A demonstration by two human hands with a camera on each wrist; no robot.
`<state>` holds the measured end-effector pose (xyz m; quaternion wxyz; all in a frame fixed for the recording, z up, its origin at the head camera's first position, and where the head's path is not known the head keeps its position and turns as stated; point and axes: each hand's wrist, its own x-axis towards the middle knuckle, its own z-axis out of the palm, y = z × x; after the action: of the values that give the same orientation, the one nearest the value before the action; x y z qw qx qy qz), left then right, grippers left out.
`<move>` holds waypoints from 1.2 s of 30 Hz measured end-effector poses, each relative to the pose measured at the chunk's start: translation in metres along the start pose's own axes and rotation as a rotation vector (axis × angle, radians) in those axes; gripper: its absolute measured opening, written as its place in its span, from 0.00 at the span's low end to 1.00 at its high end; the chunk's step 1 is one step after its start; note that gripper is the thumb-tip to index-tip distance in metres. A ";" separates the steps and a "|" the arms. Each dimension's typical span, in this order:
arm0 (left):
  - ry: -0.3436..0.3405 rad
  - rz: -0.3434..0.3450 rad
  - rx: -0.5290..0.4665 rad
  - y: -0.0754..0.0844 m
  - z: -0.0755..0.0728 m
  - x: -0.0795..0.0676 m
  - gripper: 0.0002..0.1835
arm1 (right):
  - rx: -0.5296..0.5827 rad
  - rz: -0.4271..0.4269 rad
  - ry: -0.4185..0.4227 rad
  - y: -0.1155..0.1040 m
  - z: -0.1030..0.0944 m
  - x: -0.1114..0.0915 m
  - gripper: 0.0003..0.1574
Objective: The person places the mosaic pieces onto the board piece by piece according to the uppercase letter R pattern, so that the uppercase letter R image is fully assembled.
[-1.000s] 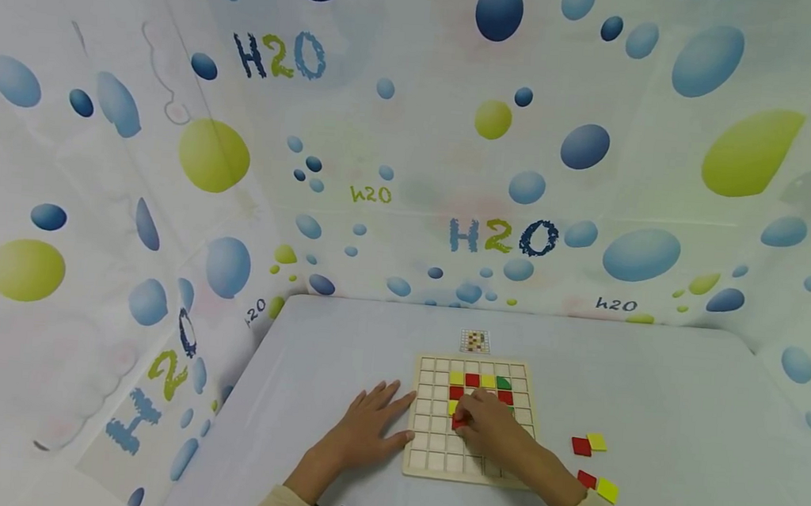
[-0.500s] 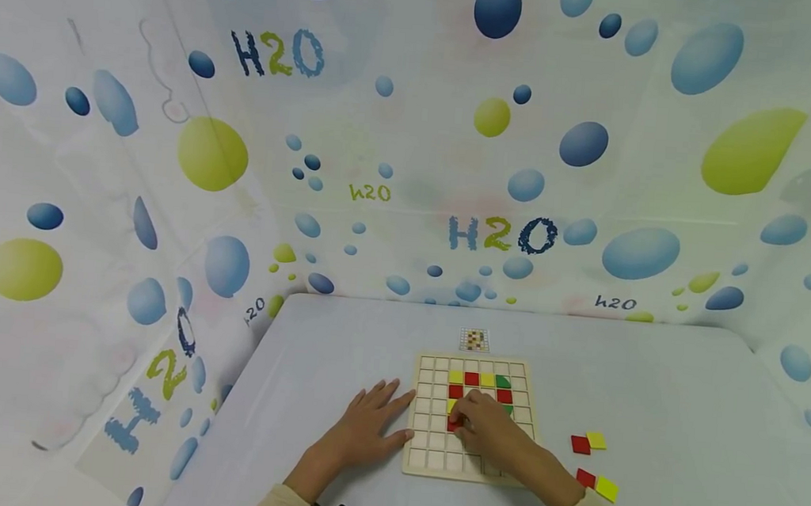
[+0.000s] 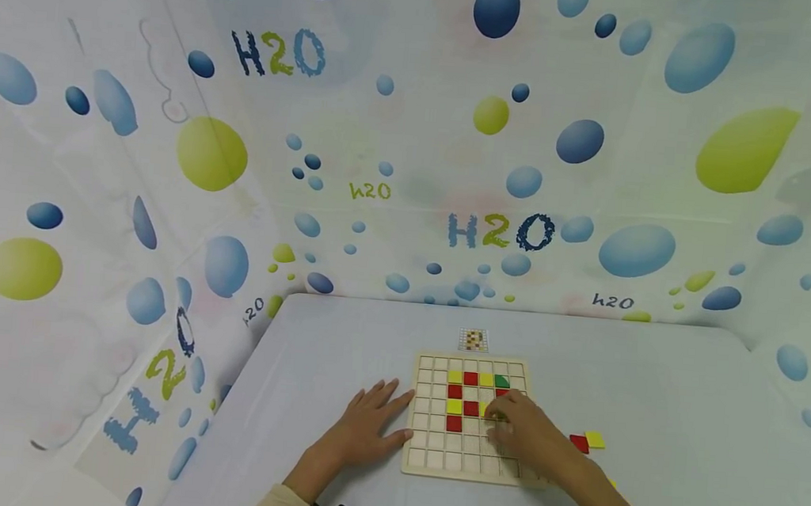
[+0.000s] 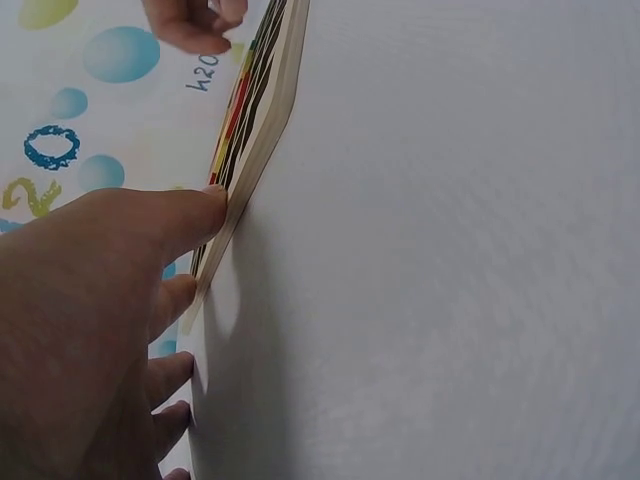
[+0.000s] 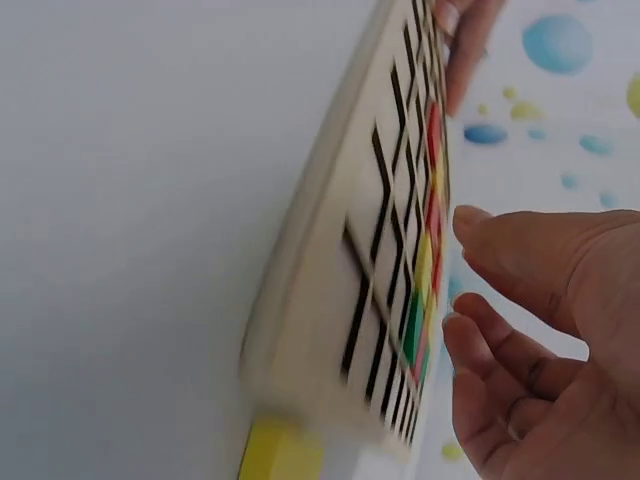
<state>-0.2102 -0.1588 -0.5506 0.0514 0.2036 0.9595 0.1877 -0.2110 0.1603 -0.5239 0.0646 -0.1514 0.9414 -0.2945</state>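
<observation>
A light wooden board (image 3: 425, 463) with a square grid lies on the white table. In its cells sit several yellow and red tiles and a green tile (image 3: 502, 381) with a rounded corner. A red tile (image 3: 454, 424) lies in the lowest filled row. My left hand (image 3: 366, 429) rests spread at the board's left side; in the left wrist view its thumb (image 4: 195, 215) touches the edge. My right hand (image 3: 534, 438) hovers over the board's right half, covering some tiles. In the right wrist view its thumb and loosely bent fingers are apart, with nothing between them.
A small printed card (image 3: 473, 340) with a coloured grid pattern lies behind the board. To the right are a loose red tile (image 3: 579, 443) and a yellow tile (image 3: 595, 439); further loose tiles are mostly hidden by my right forearm. A patterned sheet (image 3: 414, 142) hangs behind the table.
My right hand has let go of the red tile, now flat in its cell, and moved right across the board. The left hand has stayed in place.
</observation>
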 end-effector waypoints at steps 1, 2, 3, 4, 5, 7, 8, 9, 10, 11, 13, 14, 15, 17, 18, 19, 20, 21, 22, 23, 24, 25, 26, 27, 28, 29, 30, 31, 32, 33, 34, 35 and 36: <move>0.000 -0.001 0.006 0.000 0.000 0.000 0.38 | 0.020 0.022 0.002 0.007 -0.005 -0.003 0.13; -0.001 -0.004 0.013 0.000 0.000 0.000 0.38 | 0.038 0.038 0.006 0.015 -0.010 -0.006 0.14; -0.002 -0.006 0.017 -0.001 0.000 0.000 0.37 | 0.053 0.048 0.012 0.023 -0.015 -0.009 0.15; -0.002 -0.005 0.020 -0.001 0.000 0.000 0.38 | 0.068 0.065 0.021 0.030 -0.021 -0.012 0.16; -0.003 -0.005 0.018 -0.001 0.000 0.000 0.37 | 0.075 0.080 0.031 0.039 -0.025 -0.015 0.17; -0.009 -0.008 0.011 -0.001 0.000 -0.001 0.37 | 0.094 0.105 0.049 0.055 -0.035 -0.022 0.21; -0.011 -0.008 0.008 -0.001 -0.001 -0.001 0.37 | 0.099 0.115 0.057 0.063 -0.040 -0.025 0.23; -0.012 -0.007 0.003 -0.001 0.000 -0.001 0.37 | 0.103 0.125 0.060 0.070 -0.045 -0.028 0.25; -0.013 -0.007 0.000 -0.001 0.000 -0.001 0.37 | 0.110 0.137 0.060 0.077 -0.050 -0.032 0.27; -0.015 -0.013 -0.001 -0.001 0.000 -0.001 0.37 | 0.115 0.140 0.053 0.083 -0.054 -0.034 0.29; -0.012 -0.018 0.004 -0.002 0.000 -0.001 0.37 | 0.118 0.151 0.038 0.093 -0.062 -0.038 0.31; -0.010 -0.022 0.006 -0.002 0.000 -0.001 0.37 | 0.116 0.163 0.026 0.098 -0.065 -0.040 0.32; -0.008 -0.026 0.010 -0.002 0.000 -0.001 0.37 | 0.111 0.174 0.011 0.102 -0.067 -0.040 0.32; -0.005 -0.032 0.014 -0.002 0.000 0.000 0.37 | 0.107 0.191 -0.020 0.110 -0.068 -0.041 0.33; -0.004 -0.034 0.015 -0.002 0.001 0.000 0.37 | 0.109 0.198 -0.033 0.112 -0.067 -0.041 0.32; -0.004 -0.035 0.016 -0.002 0.001 0.000 0.38 | 0.109 0.200 -0.045 0.115 -0.066 -0.041 0.30; -0.004 -0.035 0.017 -0.002 0.001 0.000 0.38 | 0.110 0.204 -0.054 0.117 -0.064 -0.041 0.28; -0.004 -0.034 0.017 -0.002 0.001 0.000 0.38 | 0.109 0.203 -0.060 0.118 -0.063 -0.041 0.26; -0.003 -0.033 0.017 -0.002 0.001 0.000 0.38 | 0.108 0.203 -0.063 0.119 -0.062 -0.041 0.24; -0.002 -0.031 0.018 -0.002 0.002 0.000 0.38 | 0.107 0.202 -0.065 0.119 -0.062 -0.041 0.22; -0.001 -0.029 0.017 -0.002 0.002 0.000 0.38 | 0.103 0.203 -0.065 0.118 -0.062 -0.042 0.20; 0.001 -0.026 0.018 -0.002 0.002 0.000 0.38 | 0.099 0.203 -0.066 0.118 -0.063 -0.042 0.18; 0.001 -0.025 0.016 -0.002 0.002 0.001 0.38 | 0.099 0.202 -0.067 0.118 -0.064 -0.043 0.18; 0.002 -0.022 0.013 -0.002 0.002 0.001 0.38 | 0.095 0.198 -0.070 0.118 -0.065 -0.044 0.18; 0.002 -0.018 0.013 -0.003 0.003 0.001 0.38 | 0.097 0.197 -0.073 0.118 -0.066 -0.046 0.18; 0.003 -0.014 0.012 -0.003 0.003 0.002 0.38 | 0.097 0.195 -0.075 0.118 -0.067 -0.047 0.19; 0.001 -0.012 0.010 -0.004 0.003 0.002 0.38 | 0.097 0.193 -0.076 0.118 -0.068 -0.048 0.19; -0.001 -0.010 0.011 -0.004 0.003 0.002 0.38 | 0.093 0.190 -0.076 0.119 -0.069 -0.049 0.19; -0.003 -0.009 0.013 -0.004 0.003 0.002 0.38 | 0.087 0.191 -0.073 0.120 -0.069 -0.049 0.19; -0.004 -0.007 0.014 -0.004 0.003 0.002 0.38 | 0.078 0.194 -0.067 0.121 -0.069 -0.049 0.18; -0.005 -0.008 0.011 -0.004 0.003 0.002 0.38 | 0.070 0.200 -0.057 0.122 -0.069 -0.049 0.18; -0.006 -0.008 0.009 -0.003 0.002 0.002 0.38 | 0.058 0.196 -0.047 0.123 -0.069 -0.049 0.18; -0.008 -0.010 0.008 -0.003 0.002 0.002 0.38 | 0.048 0.195 -0.035 0.124 -0.069 -0.048 0.18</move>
<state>-0.2125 -0.1598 -0.5532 0.0554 0.1997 0.9610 0.1829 -0.2104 0.3100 -0.5370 0.1129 -0.0624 0.9430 -0.3067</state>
